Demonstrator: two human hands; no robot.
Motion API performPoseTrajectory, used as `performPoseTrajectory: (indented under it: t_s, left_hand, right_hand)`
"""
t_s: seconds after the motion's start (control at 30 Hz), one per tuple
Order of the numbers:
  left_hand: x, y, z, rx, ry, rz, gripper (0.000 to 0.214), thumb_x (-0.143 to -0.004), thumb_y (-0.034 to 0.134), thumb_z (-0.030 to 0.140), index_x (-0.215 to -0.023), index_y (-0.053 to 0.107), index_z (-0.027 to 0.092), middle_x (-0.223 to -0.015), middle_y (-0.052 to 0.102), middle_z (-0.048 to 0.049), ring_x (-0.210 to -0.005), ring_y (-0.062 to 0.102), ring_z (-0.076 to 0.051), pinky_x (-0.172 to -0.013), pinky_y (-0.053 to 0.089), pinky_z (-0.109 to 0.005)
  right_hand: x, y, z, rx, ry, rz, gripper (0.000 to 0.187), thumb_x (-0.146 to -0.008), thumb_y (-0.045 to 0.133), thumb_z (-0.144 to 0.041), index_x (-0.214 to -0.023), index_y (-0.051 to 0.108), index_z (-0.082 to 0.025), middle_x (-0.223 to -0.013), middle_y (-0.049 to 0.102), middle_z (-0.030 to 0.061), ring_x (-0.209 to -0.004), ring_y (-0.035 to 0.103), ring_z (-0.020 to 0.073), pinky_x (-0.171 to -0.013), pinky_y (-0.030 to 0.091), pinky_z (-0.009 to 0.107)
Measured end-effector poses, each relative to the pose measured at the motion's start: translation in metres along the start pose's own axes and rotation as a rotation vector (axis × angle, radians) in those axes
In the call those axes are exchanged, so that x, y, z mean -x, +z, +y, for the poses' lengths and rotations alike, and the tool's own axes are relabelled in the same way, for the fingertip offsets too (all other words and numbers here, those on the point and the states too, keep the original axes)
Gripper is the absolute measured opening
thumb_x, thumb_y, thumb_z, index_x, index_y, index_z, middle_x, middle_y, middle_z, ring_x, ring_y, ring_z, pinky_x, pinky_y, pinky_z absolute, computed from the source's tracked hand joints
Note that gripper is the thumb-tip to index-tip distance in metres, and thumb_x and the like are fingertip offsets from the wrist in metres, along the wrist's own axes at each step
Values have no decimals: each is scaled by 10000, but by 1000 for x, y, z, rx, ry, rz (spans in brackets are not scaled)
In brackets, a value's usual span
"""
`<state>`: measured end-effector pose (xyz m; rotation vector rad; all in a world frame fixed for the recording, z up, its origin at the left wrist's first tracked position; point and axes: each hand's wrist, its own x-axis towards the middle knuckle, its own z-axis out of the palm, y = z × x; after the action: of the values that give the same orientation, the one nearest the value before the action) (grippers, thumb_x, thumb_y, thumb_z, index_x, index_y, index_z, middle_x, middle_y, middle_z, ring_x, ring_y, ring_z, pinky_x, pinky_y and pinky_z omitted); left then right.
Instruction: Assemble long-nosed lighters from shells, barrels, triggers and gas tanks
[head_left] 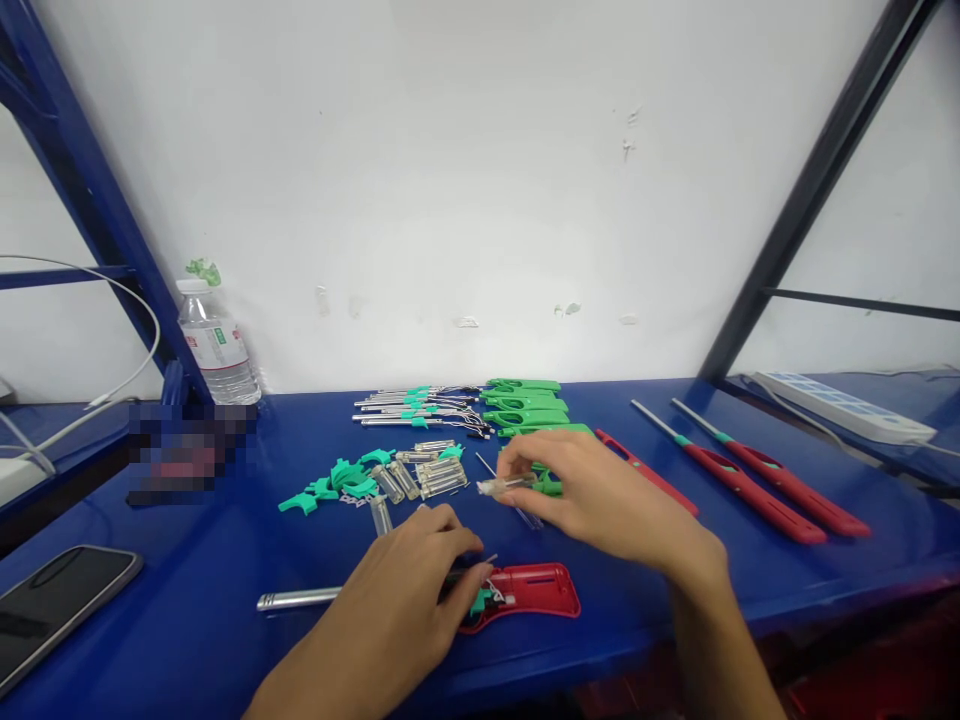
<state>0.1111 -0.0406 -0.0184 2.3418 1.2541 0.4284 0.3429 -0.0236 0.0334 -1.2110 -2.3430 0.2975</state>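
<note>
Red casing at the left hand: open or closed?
Open: the red casing lies hollow side up at the left hand, with a teal part and white wires exposed inside.

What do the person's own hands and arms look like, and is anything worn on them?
The ungloved left hand and ungloved right hand are bare, with no ring visible. No sleeve, watch or bracelet shows on the left forearm or right forearm.
</note>
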Motion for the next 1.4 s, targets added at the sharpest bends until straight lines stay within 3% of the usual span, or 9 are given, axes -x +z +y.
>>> performPoseTrajectory:
  t_s: [0.23,0.83,1.4]
  left_hand:
    - [-6,0,-3,74,13,-2,192,-1021,615,281,-914,772,257,-940,724,-6,-913,667,-224,-782,446,-335]
    - [-8,-2,-1,146,62,113,201,-982,580,197,-927,768,243,-875,749,7,-821,684,-190,-738,451,-303]
    - [-8,-3,2,125,65,121,222,-998,559,203,-913,761,241,-862,746,9,-806,679,-186,-721,441,-301]
  right_hand:
    - [6,-8,15,-119,115,-198,132,-901,829,-239,-899,697,-243,-912,767,-53,-859,679,158,-712,416,272]
    - [2,3,9,-33,115,-262,193,-824,805,-143,-820,633,-229,-793,671,-61,-748,569,144,-623,324,271]
    - [2,3,5,1,130,-267,205,-818,766,-115,-815,596,-229,-775,625,-59,-738,527,145,-609,297,274]
